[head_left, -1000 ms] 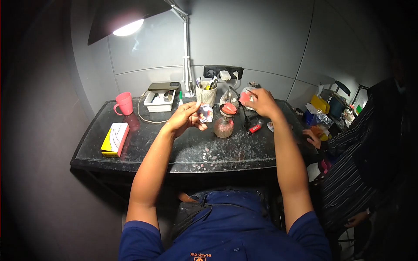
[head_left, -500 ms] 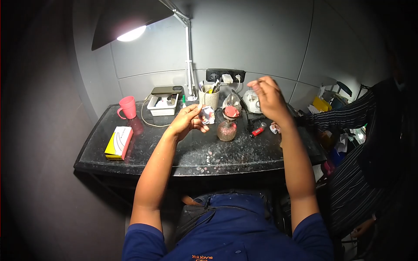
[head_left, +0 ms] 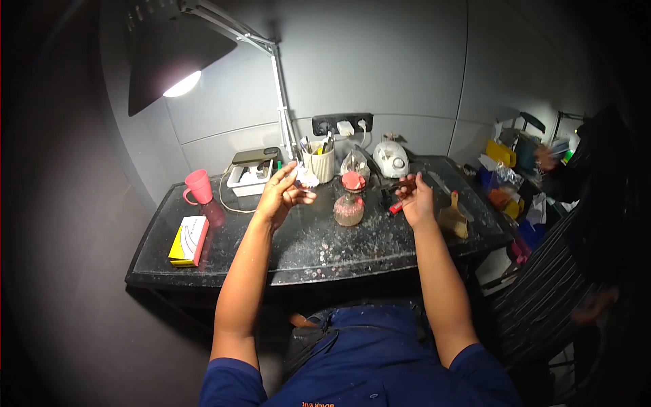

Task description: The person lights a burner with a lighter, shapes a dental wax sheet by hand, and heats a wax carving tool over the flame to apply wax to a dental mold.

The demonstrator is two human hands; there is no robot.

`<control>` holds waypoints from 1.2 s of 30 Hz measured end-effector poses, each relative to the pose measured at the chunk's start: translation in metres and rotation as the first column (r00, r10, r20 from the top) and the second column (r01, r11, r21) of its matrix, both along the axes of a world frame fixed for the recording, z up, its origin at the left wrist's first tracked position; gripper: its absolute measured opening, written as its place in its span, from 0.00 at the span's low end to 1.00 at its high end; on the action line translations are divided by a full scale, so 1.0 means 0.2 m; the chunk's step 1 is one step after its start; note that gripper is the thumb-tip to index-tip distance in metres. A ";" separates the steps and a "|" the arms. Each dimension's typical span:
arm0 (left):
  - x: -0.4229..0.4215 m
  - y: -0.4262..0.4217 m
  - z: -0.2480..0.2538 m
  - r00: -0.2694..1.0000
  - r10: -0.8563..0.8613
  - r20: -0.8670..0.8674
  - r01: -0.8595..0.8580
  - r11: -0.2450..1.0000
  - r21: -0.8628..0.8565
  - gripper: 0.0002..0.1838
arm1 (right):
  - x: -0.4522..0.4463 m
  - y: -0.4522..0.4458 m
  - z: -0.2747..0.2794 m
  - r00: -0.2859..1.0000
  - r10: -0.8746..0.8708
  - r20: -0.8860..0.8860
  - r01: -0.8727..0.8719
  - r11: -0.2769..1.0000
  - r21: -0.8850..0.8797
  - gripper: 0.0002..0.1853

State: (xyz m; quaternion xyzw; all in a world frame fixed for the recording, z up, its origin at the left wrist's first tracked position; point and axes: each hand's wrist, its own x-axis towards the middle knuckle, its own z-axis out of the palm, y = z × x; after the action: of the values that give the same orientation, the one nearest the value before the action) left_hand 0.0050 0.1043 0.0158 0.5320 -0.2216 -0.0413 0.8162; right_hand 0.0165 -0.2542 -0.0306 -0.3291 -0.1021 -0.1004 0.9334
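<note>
My left hand (head_left: 277,197) is raised over the middle of the black table, its fingers closed on a small whitish piece (head_left: 307,178) whose kind is too blurred to make out. To its right, my right hand (head_left: 417,203) pinches something small and dark (head_left: 405,185) that I cannot name. Between the hands stands a squat glass jar (head_left: 348,211) with a reddish top. Just behind and above that jar is a small dark dish holding a pink lump (head_left: 353,181). A red lighter (head_left: 396,207) lies beside my right hand, partly hidden by it.
A pink mug (head_left: 199,186), a yellow-and-white box (head_left: 189,241) and a white tray (head_left: 249,184) stand on the left. Behind are a pen cup (head_left: 319,165) and a white rounded device (head_left: 391,161). A wide brush (head_left: 455,217) lies right. Another person (head_left: 576,224) stands at the right.
My right hand has come down from in front of the white device and now pinches a dark thing. The left hand keeps the whitish piece. My view has shifted; the other person's arm has moved.
</note>
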 end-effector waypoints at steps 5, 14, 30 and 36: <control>-0.02 -0.01 0.00 1.000 0.012 0.014 -0.012 0.998 -0.060 0.33 | -0.10 0.09 0.02 0.993 0.063 0.097 -0.039 0.972 -0.230 0.10; 0.00 -0.01 0.00 1.000 -0.005 0.004 0.006 0.999 -0.054 0.32 | -0.13 0.16 0.05 0.990 -0.014 0.139 0.053 0.958 -0.280 0.04; -0.08 -0.05 0.02 0.995 -0.064 0.071 0.059 0.996 0.070 0.40 | -0.14 0.16 0.04 0.985 -0.023 0.170 0.083 0.931 -0.355 0.05; -0.08 -0.06 0.02 0.990 -0.105 0.097 0.097 0.992 0.086 0.41 | -0.13 0.16 0.05 0.977 0.006 0.213 0.078 0.920 -0.384 0.06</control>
State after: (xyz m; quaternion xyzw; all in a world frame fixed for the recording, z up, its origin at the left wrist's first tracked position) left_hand -0.0113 0.0926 0.0194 0.5543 -0.2875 -0.0643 0.7784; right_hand -0.0102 -0.2224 -0.0211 -0.4978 -0.2120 -0.1297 0.8309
